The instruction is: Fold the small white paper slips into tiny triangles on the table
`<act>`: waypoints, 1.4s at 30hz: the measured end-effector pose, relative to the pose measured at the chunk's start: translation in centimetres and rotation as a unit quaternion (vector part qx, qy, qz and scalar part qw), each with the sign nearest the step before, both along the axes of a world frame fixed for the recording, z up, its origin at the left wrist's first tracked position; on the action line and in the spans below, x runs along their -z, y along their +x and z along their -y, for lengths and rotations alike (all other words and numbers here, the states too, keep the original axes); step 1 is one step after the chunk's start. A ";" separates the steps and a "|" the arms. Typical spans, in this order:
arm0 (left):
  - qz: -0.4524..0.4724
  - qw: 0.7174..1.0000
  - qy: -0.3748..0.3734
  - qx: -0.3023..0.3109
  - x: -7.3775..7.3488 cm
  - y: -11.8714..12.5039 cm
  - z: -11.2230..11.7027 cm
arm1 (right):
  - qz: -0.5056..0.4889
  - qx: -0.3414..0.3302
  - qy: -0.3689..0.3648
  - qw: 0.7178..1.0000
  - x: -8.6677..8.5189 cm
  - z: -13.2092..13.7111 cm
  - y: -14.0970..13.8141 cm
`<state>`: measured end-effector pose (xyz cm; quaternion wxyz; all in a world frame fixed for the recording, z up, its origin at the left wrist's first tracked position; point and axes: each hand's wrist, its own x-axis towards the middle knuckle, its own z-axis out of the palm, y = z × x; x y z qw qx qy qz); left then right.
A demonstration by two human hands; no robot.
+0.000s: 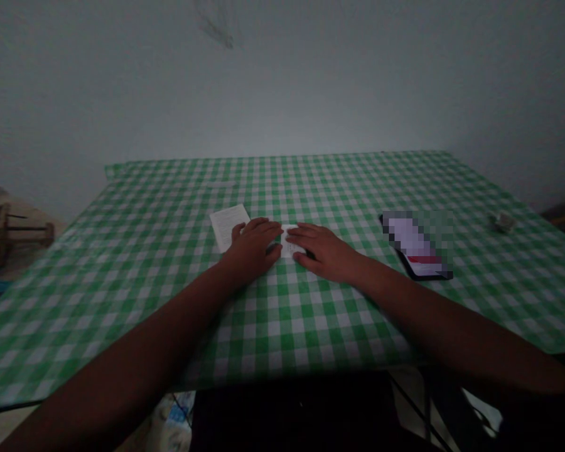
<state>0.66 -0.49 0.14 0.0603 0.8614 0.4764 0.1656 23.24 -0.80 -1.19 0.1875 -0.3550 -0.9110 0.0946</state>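
Note:
A small white piece of paper [289,242] with faint print lies on the table between my two hands. My right hand [327,251] rests palm down over its right part, fingers stretched out and thumb apart. From the other side, my left hand [254,246] reaches the paper's left edge with its fingertips, its fingers also extended and the thumb spread. Partly under or behind my left hand is a larger printed sheet [228,225]; the overlap hides its lower right corner. Whether the fingertips pinch the small paper cannot be made out.
A green and white checked cloth [282,314] covers the table. To the right lies a phone [419,248], its screen lit and partly blurred. Farther right sits a small crumpled object [502,221]. A pale strip [220,184] lies toward the back, before a wall [282,81].

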 end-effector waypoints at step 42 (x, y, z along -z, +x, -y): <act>-0.026 0.998 -0.040 0.028 -0.2 -2.0 -1.8 | -0.012 -0.008 -0.006 1.000 -0.3 0.3 0.3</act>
